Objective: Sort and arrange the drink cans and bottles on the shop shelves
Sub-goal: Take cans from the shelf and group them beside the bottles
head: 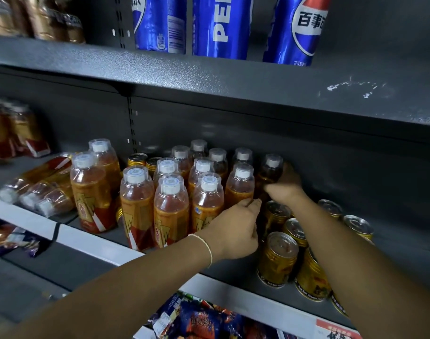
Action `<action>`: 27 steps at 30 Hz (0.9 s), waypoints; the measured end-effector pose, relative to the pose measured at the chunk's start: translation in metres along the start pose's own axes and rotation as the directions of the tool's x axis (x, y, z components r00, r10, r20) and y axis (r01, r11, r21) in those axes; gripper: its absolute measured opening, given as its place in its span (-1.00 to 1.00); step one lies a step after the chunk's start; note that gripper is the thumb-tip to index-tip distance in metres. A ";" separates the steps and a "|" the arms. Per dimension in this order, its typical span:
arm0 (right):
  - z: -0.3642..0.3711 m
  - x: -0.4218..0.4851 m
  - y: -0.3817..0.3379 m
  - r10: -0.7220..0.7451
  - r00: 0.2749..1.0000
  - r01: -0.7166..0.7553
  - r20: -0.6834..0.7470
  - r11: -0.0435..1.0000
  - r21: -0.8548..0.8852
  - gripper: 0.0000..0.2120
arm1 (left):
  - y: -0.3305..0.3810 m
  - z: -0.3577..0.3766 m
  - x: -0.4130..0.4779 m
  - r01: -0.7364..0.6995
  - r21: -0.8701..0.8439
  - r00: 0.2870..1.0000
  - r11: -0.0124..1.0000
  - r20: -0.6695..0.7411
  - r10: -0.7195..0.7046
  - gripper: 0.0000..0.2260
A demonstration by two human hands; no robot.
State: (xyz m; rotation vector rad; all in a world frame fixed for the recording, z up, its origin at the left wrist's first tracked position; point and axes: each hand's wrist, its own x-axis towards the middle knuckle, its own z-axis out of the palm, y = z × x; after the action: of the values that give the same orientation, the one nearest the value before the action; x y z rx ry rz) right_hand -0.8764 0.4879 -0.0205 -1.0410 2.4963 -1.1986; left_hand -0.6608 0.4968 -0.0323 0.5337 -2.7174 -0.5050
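Several amber drink bottles with white caps [171,211] stand in rows on the middle shelf [140,255]. My right hand [286,184] is wrapped around the rearmost right bottle [271,171] near the back wall. My left hand [234,228] rests with its fingers against the lower side of the right-hand bottle row, beside a bottle [240,187]; whether it grips one I cannot tell. Gold cans [277,259] stand to the right, under my right forearm.
Blue Pepsi cans [221,25] stand on the upper shelf. Shrink-wrapped bottle packs [37,189] lie on their sides at the left. Two gold cans [136,159] sit behind the bottles. Snack packets [204,319] fill the shelf below.
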 end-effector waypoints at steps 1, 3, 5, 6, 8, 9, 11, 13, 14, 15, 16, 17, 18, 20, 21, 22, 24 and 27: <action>0.000 -0.001 0.001 -0.013 1.000 0.013 -0.015 1.000 -0.011 -0.22 | 0.001 0.000 0.000 -0.004 0.008 1.000 1.000 0.002 0.004 -0.35; -0.001 -0.008 0.004 -0.053 0.997 0.054 -0.058 0.998 0.013 -0.27 | 0.002 0.000 -0.002 -0.011 0.013 1.000 1.000 0.007 0.010 -0.35; -0.004 -0.017 0.004 -0.088 0.988 0.095 -0.128 0.994 0.048 -0.25 | 0.004 -0.002 -0.004 -0.017 0.015 1.000 1.000 0.012 0.016 -0.35; -0.007 -0.022 0.003 -0.108 0.980 0.119 -0.169 0.991 0.056 -0.22 | 0.005 -0.002 -0.005 -0.020 0.014 1.000 1.000 0.012 0.020 -0.35; -0.015 -0.032 0.000 -0.168 0.956 0.191 -0.240 0.979 0.075 -0.19 | 0.008 -0.005 -0.006 -0.027 0.004 1.000 1.000 0.002 0.027 -0.36; -0.020 -0.037 -0.003 -0.207 0.940 0.236 -0.270 0.969 0.079 -0.20 | 0.010 -0.007 -0.007 -0.033 -0.002 0.999 0.999 -0.010 0.033 -0.36; -0.028 -0.050 -0.009 -0.276 0.903 0.311 -0.330 0.949 0.058 -0.22 | 0.013 -0.013 -0.009 -0.048 -0.015 0.998 0.999 -0.042 0.047 -0.36; -0.036 -0.065 -0.014 -0.352 0.847 0.372 -0.398 0.928 -0.028 -0.23 | 0.015 -0.020 -0.011 -0.065 -0.033 0.995 0.997 -0.079 0.062 -0.36; -0.040 -0.072 -0.017 -0.402 0.812 0.403 -0.422 0.910 -0.091 -0.23 | 0.016 -0.024 -0.013 -0.073 -0.042 0.994 0.996 -0.090 0.069 -0.36; -0.044 -0.079 -0.019 -0.451 0.784 0.431 -0.426 0.890 -0.149 -0.22 | 0.016 -0.028 -0.015 -0.081 -0.047 0.993 0.996 -0.095 0.076 -0.36; -0.048 -0.086 -0.022 -0.484 0.774 0.446 -0.409 0.874 -0.191 -0.21 | 0.015 -0.032 -0.017 -0.088 -0.049 0.992 0.995 -0.095 0.083 -0.35; -0.052 -0.093 -0.026 -0.497 0.779 0.446 -0.382 0.868 -0.219 -0.19 | 0.015 -0.036 -0.020 -0.095 -0.051 0.992 0.994 -0.094 0.090 -0.35; -0.055 -0.100 -0.031 -0.495 0.791 0.434 -0.358 0.868 -0.241 -0.18 | 0.014 -0.039 -0.023 -0.104 -0.056 0.991 0.993 -0.094 0.098 -0.35; -0.059 -0.116 -0.041 -0.481 0.803 0.401 -0.352 0.873 -0.277 -0.18 | 0.014 -0.047 -0.032 -0.129 -0.065 0.987 0.990 -0.103 0.121 -0.35; -0.059 -0.124 -0.045 -0.473 0.800 0.388 -0.369 0.877 -0.283 -0.19 | 0.012 -0.051 -0.037 -0.143 -0.072 0.985 0.987 -0.112 0.135 -0.36; -0.059 -0.132 -0.051 -0.459 0.799 0.375 -0.388 0.885 -0.276 -0.21 | 0.011 -0.055 -0.042 -0.154 -0.080 0.982 0.985 -0.121 0.144 -0.37; -0.057 -0.149 -0.062 -0.415 0.813 0.337 -0.408 0.908 -0.250 -0.26 | 0.005 -0.063 -0.056 -0.171 -0.103 0.978 0.980 -0.141 0.155 -0.39; -0.052 -0.175 -0.086 -0.373 0.836 0.299 -0.403 0.925 -0.237 -0.36 | -0.009 -0.079 -0.081 -0.187 -0.145 0.972 0.972 -0.168 0.162 -0.41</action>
State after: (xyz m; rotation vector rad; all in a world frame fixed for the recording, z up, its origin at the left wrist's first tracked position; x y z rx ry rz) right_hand -0.7255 0.5983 0.0550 -1.4449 2.8791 -1.4903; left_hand -0.5570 0.5009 0.0147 0.2752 -2.5183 -0.6019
